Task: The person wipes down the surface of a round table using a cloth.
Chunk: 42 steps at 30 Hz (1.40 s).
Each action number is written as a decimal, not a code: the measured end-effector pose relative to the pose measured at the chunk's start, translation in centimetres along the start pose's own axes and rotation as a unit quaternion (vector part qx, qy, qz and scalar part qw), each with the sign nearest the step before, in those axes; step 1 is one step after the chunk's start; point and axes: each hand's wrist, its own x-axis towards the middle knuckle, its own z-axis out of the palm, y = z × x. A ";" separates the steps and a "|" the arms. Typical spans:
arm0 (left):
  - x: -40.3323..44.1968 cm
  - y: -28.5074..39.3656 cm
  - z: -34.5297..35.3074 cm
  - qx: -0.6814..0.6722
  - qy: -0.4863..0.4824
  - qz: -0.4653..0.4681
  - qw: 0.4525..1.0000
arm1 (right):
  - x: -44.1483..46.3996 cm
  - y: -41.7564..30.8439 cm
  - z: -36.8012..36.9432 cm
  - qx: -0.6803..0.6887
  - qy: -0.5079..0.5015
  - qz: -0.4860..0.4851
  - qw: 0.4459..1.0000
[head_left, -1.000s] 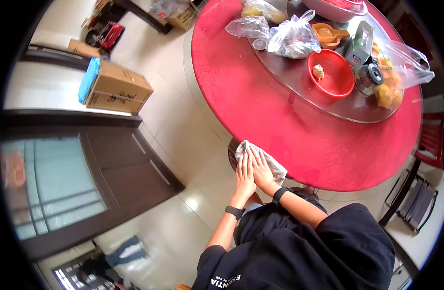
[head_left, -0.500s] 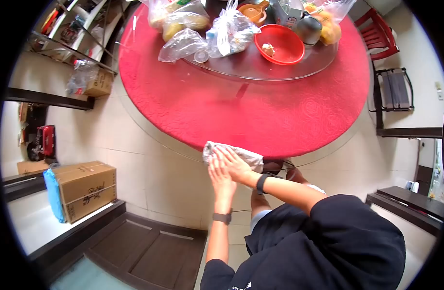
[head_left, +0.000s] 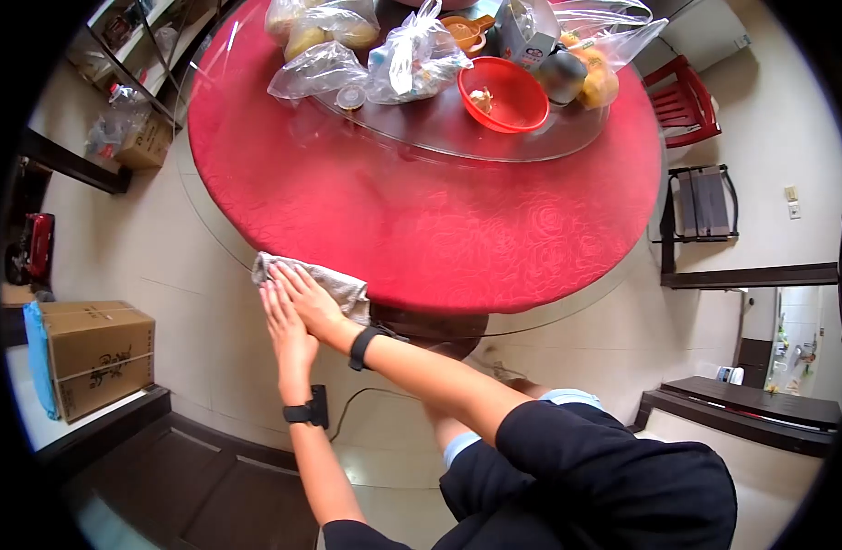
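Note:
A light grey cloth (head_left: 346,288) lies at the near left edge of the round table (head_left: 412,220), which has a red patterned cover under clear glass. My right hand (head_left: 313,304) rests flat on the cloth, fingers stretched out. Just left of it, partly overlapped by it, my left hand (head_left: 290,335) lies with its fingers extended at the cloth's near side. Neither hand is curled round anything. Each wrist carries a black band.
On the glass turntable (head_left: 439,139) stand a red basket (head_left: 522,105) with a small pale item, tied plastic bags (head_left: 412,69), a dark-lidded jar (head_left: 562,75) and bagged orange fruit (head_left: 597,78). A dark stool (head_left: 430,332) is below the near edge. A carton (head_left: 104,357) stands left.
Both hands and the cloth have moved left along the table's near edge, staying together. The view has turned and shifted, showing more of the room's right side than one second ago.

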 end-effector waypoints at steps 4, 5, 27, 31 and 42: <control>-3.1 5.0 1.3 0.023 -0.016 0.003 1.000 | -5.2 1.9 -2.7 0.011 -0.019 -0.019 1.000; -3.8 6.8 1.5 0.022 -0.025 -0.001 0.999 | -6.8 2.6 -3.1 0.027 -0.013 -0.021 0.999; -10.1 43.3 14.5 -0.098 -0.072 0.046 0.992 | -33.1 33.3 -25.1 0.370 -0.236 -0.035 0.898; -10.8 40.5 13.7 -0.036 -0.059 0.043 0.997 | -30.6 30.2 -23.5 0.445 -0.216 0.120 0.861; -5.1 30.7 10.5 -0.014 -0.035 -0.097 0.995 | -18.2 21.1 -14.9 0.019 -0.145 -0.094 0.985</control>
